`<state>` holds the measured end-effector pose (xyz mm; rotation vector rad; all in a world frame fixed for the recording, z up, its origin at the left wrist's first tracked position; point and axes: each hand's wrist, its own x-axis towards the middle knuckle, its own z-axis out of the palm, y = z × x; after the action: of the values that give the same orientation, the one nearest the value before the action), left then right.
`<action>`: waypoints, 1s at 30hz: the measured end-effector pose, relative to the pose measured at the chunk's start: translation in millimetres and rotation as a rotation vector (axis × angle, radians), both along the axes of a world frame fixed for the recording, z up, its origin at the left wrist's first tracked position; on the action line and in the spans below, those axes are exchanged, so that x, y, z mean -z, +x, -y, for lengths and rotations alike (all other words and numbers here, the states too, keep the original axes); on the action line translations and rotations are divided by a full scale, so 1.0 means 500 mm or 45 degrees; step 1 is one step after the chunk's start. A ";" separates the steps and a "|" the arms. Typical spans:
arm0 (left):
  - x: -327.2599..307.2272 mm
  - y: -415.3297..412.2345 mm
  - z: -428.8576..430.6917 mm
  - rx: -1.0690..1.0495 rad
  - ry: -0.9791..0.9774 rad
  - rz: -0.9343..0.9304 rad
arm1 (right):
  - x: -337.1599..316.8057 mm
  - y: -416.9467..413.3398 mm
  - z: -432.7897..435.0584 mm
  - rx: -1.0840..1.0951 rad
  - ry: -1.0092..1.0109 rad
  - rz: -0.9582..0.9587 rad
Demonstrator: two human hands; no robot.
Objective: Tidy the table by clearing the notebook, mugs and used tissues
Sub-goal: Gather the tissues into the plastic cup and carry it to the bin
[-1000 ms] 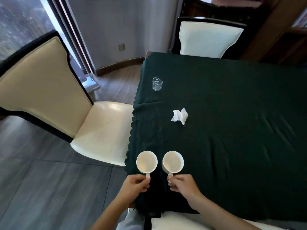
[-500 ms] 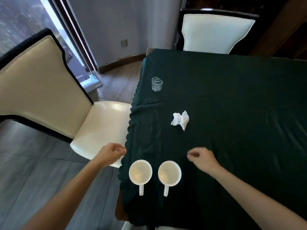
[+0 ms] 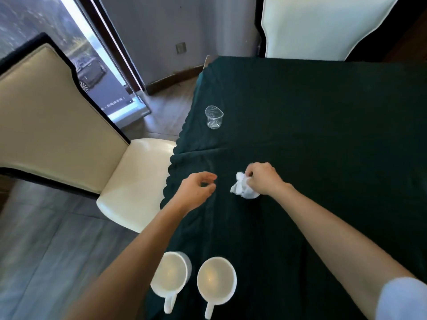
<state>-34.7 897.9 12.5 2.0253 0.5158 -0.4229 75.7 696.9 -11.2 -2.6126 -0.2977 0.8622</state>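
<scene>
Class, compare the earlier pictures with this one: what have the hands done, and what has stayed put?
Both hands let go of the mug handles and reached forward. The right hand has closed on the crumpled tissue; the left hand hovers empty beside it. The two mugs and the clear cup stayed on the tablecloth.

The right hand [image 3: 262,179] covers part of the crumpled tissue [image 3: 242,189] — its far side is hidden under the fingers. The left mug [image 3: 170,273] sits partly behind the left forearm, and both chairs — side chair [image 3: 57,125] and far chair [image 3: 323,26] — run off the frame.
</scene>
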 end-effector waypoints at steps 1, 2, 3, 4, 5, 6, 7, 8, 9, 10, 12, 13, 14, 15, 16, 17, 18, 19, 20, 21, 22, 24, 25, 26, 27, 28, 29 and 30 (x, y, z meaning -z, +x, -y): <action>0.004 0.014 0.007 0.035 0.005 -0.016 | -0.002 0.012 0.000 -0.017 0.051 -0.098; 0.000 0.015 0.011 0.073 0.007 -0.040 | -0.011 0.011 -0.004 -0.014 0.152 -0.211; -0.002 0.017 0.019 0.108 -0.003 -0.061 | -0.021 0.010 -0.010 0.020 0.311 -0.341; 0.000 0.022 0.028 0.128 -0.029 -0.069 | -0.026 0.016 -0.017 0.063 0.477 -0.466; 0.008 0.031 0.037 0.121 -0.062 -0.057 | -0.026 0.027 -0.024 0.098 0.601 -0.555; 0.014 0.036 0.044 0.082 -0.076 -0.038 | -0.024 0.040 -0.032 0.118 0.664 -0.615; 0.019 0.039 0.049 0.008 -0.071 -0.021 | -0.020 0.052 -0.042 0.127 0.671 -0.645; 0.022 0.040 0.050 -0.079 -0.058 -0.019 | -0.018 0.064 -0.052 0.122 0.652 -0.641; 0.028 0.040 0.047 -0.156 -0.048 -0.032 | -0.014 0.077 -0.065 0.104 0.621 -0.585; 0.034 0.038 0.044 -0.200 -0.050 -0.048 | -0.009 0.096 -0.078 0.078 0.570 -0.432; 0.042 0.033 0.033 -0.206 -0.058 -0.080 | -0.001 0.141 -0.110 0.020 0.464 0.077; 0.045 0.029 0.028 -0.190 -0.049 -0.095 | -0.004 0.162 -0.128 0.026 0.450 0.299; 0.049 0.026 0.022 -0.175 -0.028 -0.102 | -0.007 0.184 -0.148 0.034 0.467 0.444; 0.051 0.022 0.017 -0.167 -0.012 -0.104 | -0.008 0.207 -0.168 0.042 0.487 0.498; 0.054 0.017 0.011 -0.175 -0.012 -0.104 | -0.011 0.228 -0.187 0.030 0.471 0.490; 0.057 0.012 0.005 -0.191 -0.027 -0.104 | -0.012 0.248 -0.209 0.002 0.421 0.460; 0.058 0.007 0.002 -0.207 -0.051 -0.111 | -0.014 0.268 -0.226 -0.028 0.346 0.432; 0.059 0.003 -0.001 -0.226 -0.075 -0.117 | -0.015 0.285 -0.245 -0.052 0.271 0.412; 0.061 -0.002 -0.003 -0.241 -0.098 -0.117 | -0.017 0.299 -0.262 -0.065 0.217 0.407; 0.063 -0.006 -0.004 -0.254 -0.112 -0.110 | -0.018 0.310 -0.278 -0.071 0.183 0.405; 0.063 -0.009 -0.003 -0.260 -0.114 -0.098 | -0.018 0.318 -0.292 -0.072 0.158 0.392; 0.058 -0.011 0.000 -0.256 -0.120 -0.088 | -0.011 0.325 -0.310 -0.073 0.110 0.314; 0.057 -0.012 -0.001 -0.257 -0.128 -0.086 | -0.003 0.324 -0.315 -0.072 0.084 0.287; 0.056 -0.014 -0.003 -0.263 -0.138 -0.084 | 0.005 0.322 -0.318 -0.072 0.063 0.290; 0.055 -0.015 -0.006 -0.271 -0.144 -0.081 | 0.014 0.319 -0.321 -0.063 0.061 0.314; 0.054 -0.016 -0.010 -0.278 -0.145 -0.078 | 0.021 0.314 -0.321 -0.038 0.082 0.341; 0.052 -0.018 -0.015 -0.289 -0.142 -0.078 | 0.025 0.306 -0.320 -0.004 0.120 0.355; 0.051 -0.022 -0.021 -0.302 -0.135 -0.077 | 0.028 0.295 -0.315 0.036 0.167 0.359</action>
<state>-45.7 908.6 -13.1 1.8281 0.7463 -0.3594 223.2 854.6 -25.1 -2.6047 -0.3777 0.4463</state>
